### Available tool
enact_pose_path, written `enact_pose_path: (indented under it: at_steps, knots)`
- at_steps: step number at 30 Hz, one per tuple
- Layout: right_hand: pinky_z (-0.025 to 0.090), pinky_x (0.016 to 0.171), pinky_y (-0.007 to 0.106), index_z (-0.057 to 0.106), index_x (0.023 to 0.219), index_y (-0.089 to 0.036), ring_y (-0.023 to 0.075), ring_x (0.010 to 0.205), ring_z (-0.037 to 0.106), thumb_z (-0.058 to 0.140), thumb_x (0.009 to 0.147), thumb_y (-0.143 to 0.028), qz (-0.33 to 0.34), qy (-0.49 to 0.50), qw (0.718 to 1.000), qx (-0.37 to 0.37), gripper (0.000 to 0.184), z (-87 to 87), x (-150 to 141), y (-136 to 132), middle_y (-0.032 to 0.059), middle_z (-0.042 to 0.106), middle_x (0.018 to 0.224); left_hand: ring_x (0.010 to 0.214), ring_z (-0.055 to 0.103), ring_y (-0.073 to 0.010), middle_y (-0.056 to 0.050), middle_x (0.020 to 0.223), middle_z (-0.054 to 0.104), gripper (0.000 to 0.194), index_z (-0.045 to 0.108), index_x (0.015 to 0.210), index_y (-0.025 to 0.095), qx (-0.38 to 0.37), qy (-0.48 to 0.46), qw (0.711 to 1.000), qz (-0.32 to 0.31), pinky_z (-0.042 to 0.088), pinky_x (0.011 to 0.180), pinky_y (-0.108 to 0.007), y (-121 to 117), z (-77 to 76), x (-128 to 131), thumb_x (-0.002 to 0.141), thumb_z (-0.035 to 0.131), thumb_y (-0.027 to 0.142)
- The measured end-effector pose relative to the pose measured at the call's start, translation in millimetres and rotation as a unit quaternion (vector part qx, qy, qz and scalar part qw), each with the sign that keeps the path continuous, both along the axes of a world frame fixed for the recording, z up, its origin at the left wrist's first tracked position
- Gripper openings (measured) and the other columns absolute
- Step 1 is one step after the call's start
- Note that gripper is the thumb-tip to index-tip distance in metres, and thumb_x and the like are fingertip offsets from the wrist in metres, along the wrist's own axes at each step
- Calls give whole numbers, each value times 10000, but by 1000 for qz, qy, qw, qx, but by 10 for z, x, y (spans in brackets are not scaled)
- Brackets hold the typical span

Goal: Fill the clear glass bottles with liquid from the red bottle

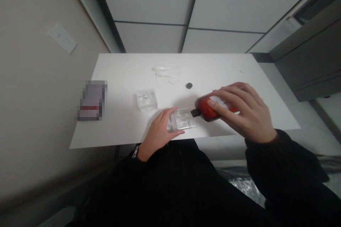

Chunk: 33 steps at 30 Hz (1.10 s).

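My left hand (159,129) is wrapped round the near left end of a clear square-sided container (185,120) on the white table. My right hand (243,111) grips an amber-red bottle (206,108) with a white label, tipped to the left. The bottle's dark threaded neck is uncapped and meets the right edge of the container in this view; whether they touch, or whether liquid is flowing, I cannot tell. A small black cap (189,85) lies behind them. To the left stands a clear blocky piece (147,100), with a round shape in its top.
Crumpled clear plastic (166,73) lies toward the back of the white table (119,124). A blurred-out box-like object (92,100) is at the table's left edge. The table's front edge runs close to my body. A wall socket (63,39) is on the left wall.
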State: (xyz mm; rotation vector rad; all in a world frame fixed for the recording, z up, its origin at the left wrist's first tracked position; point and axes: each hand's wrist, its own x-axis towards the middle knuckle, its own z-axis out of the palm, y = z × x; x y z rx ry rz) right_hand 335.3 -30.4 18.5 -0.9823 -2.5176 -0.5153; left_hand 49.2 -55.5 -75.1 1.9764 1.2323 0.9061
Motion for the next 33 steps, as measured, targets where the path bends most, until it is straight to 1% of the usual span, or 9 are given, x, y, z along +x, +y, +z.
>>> enact_pose_path:
  at_steps: [4,9,11,17,22,26,30,33]
  knots:
    - [547,1086,590,466,1522,-404,328,1293,654,705,924,-71,6,5,1000,-3,724,3,16,6,68,661,1459,1312,627,-306,-108,1424,625,756,481,1435,271,-6,-2,1000,0,509,1136,-497,2,3,-4,800,885,341]
    - [516,1124,599,493,1497,-455,324,1316,640,694,938,-94,-7,29,999,-39,696,4,36,10,22,646,1483,1311,626,-303,-112,1418,631,773,475,1436,261,5,-4,1000,-1,507,1138,-496,3,-3,-2,789,894,330]
    - [509,1130,601,491,1495,-459,322,1323,634,685,942,-96,-9,29,999,-45,689,10,38,11,18,640,1488,1313,626,-304,-111,1420,629,771,474,1438,265,5,-6,1000,-1,505,1141,-497,1,-3,-1,793,892,330]
    - [525,1110,589,437,1534,-433,316,1307,644,665,939,-60,-1,-2,1000,-8,738,50,22,13,47,647,1479,1307,631,-301,-113,1420,630,777,479,1438,263,4,-8,1000,-1,508,1139,-486,3,-15,-9,786,898,317]
    - [541,1096,543,413,1555,-400,292,1285,659,671,933,-53,2,-30,999,27,758,99,-9,15,56,669,1453,1317,626,-302,-111,1429,627,787,476,1441,260,5,-5,1000,-1,507,1141,-491,4,-22,-10,779,901,294]
    - [545,1082,518,476,1512,-355,277,1267,664,676,928,-46,4,-48,998,49,691,126,-29,13,70,695,1408,1310,631,-301,-108,1423,632,797,478,1439,264,6,-5,1000,1,513,1135,-487,2,-21,-5,769,909,281]
    - [533,1088,520,534,1465,-346,276,1274,656,672,923,-36,8,-49,998,40,639,150,-31,10,62,688,1421,1316,627,-304,-111,1428,629,797,477,1444,268,6,-6,1000,0,509,1138,-495,1,-24,-6,773,906,288]
    - [525,1091,515,558,1441,-320,279,1269,657,678,913,-22,12,-57,997,46,619,165,-29,13,72,694,1411,1312,630,-305,-110,1427,630,796,478,1446,272,7,-7,1000,-1,511,1135,-500,1,-24,-7,774,905,297]
